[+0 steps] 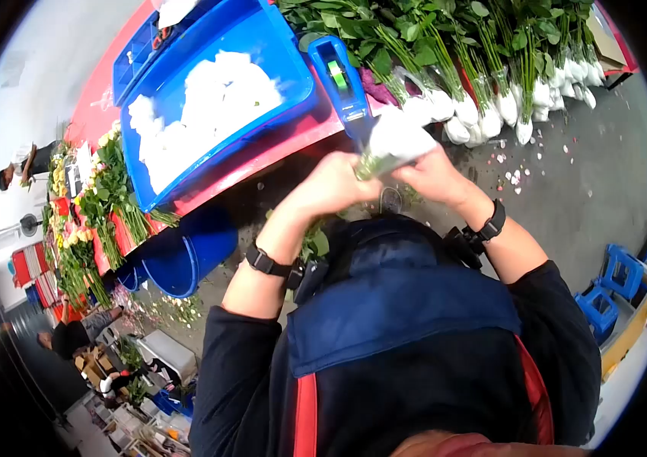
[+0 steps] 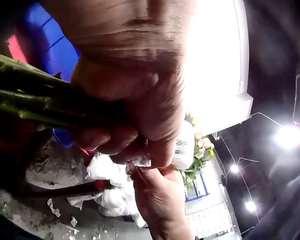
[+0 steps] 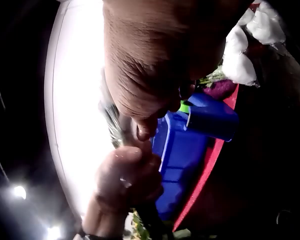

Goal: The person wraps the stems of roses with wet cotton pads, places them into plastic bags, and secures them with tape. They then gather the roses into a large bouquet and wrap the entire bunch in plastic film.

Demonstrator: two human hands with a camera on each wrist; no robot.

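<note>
Between the two hands a bunch of green stems (image 2: pixel 35 97) ends in a white bundle inside a clear plastic bag (image 1: pixel 403 139). My left hand (image 1: pixel 333 183) grips the stems just below the bundle, fingers curled round them. From the other side my right hand (image 1: pixel 439 177) holds the plastic at the neck of the bag; part of its fingers is hidden behind the bundle. The hands almost meet in the right wrist view, the left hand (image 3: pixel 127 175) under the right hand (image 3: pixel 160 60). Just beyond them stands a blue tape dispenser (image 1: pixel 350 103) with green tape.
A blue tub (image 1: pixel 141 164) of white wadding sits on the red table (image 1: pixel 262 156). Several bunches with white-bagged ends (image 1: pixel 464 110) lie along the table's right part. Flowers (image 1: pixel 95 198) are at the left, blue buckets (image 1: pixel 175 263) below, blue stools (image 1: pixel 597 308) at right.
</note>
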